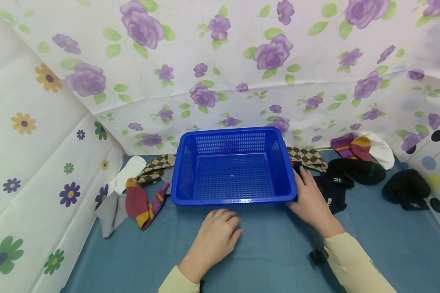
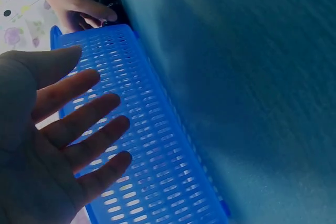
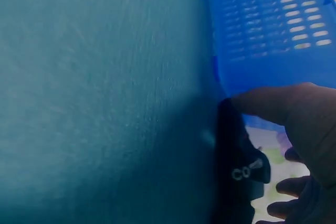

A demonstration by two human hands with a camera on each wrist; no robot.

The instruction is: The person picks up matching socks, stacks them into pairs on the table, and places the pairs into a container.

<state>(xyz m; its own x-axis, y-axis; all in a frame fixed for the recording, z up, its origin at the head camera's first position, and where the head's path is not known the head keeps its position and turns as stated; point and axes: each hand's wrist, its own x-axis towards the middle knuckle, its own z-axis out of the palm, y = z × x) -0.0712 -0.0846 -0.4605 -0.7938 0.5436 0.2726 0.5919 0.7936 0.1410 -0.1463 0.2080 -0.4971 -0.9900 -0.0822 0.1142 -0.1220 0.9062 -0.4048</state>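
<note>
Basket of rectangular, perforated blue plastic point(image 1: 232, 201) on blue-covered desk point(image 1: 264, 252). Bare right hand point(image 1: 309, 199) at basket's right end, fingers loose; bare left hand point(image 1: 216, 236) before basket, relaxed, empty. Apparently at basket-placing step; next, probably, pinching black, white-lettered fabric piece point(image 1: 333, 193) right of basket.

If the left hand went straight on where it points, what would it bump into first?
Most likely the near wall of the blue basket; the gap is hard to judge.
</note>
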